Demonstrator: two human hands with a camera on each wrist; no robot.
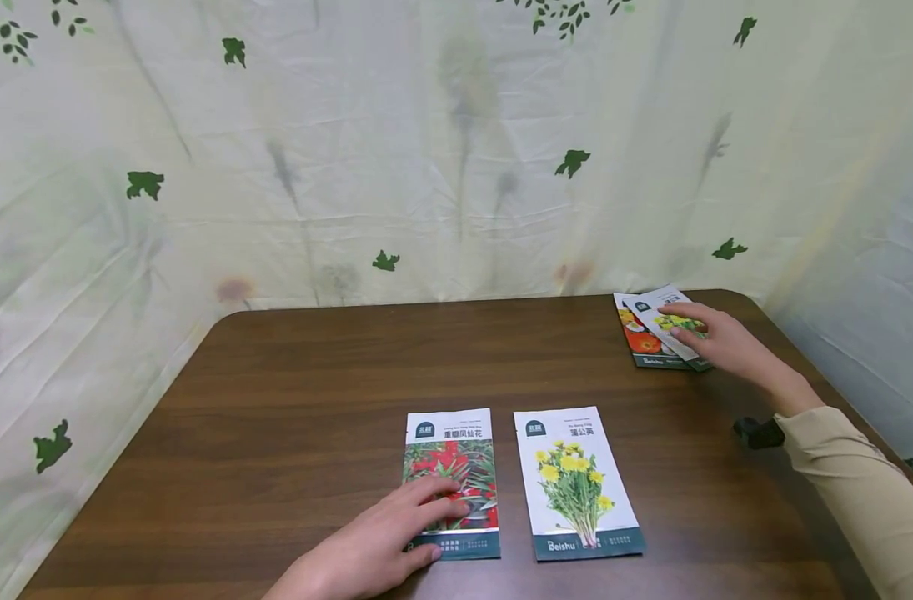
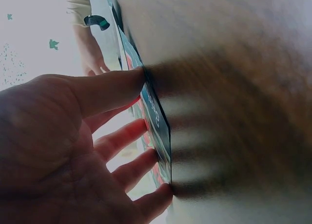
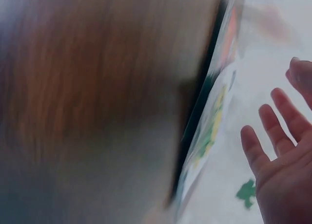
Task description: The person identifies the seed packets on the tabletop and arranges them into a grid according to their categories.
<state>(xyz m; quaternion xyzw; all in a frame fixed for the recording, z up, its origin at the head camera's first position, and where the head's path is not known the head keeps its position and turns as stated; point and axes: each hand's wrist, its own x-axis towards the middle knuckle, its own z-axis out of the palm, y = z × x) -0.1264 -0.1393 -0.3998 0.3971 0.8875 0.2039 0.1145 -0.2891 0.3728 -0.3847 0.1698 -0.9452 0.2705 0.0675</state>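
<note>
A seed packet with red flowers [image 1: 456,458] lies near the front of the table, and my left hand [image 1: 369,537] rests on its lower left part with fingers spread. In the left wrist view its fingertips touch the packet. Just right of it lies a seed packet with yellow dandelions [image 1: 572,492], untouched. At the far right corner, my right hand [image 1: 726,346] hovers over another yellow-flowered packet [image 3: 210,136], its fingers apart and holding nothing. That packet overlaps a packet with orange and white flowers [image 1: 644,337], which is partly hidden.
The brown wooden table [image 1: 291,417] has rounded back corners. A pale curtain with green leaf prints [image 1: 426,150] hangs behind it and along both sides. A black band with a small device [image 1: 759,433] sits at my right wrist.
</note>
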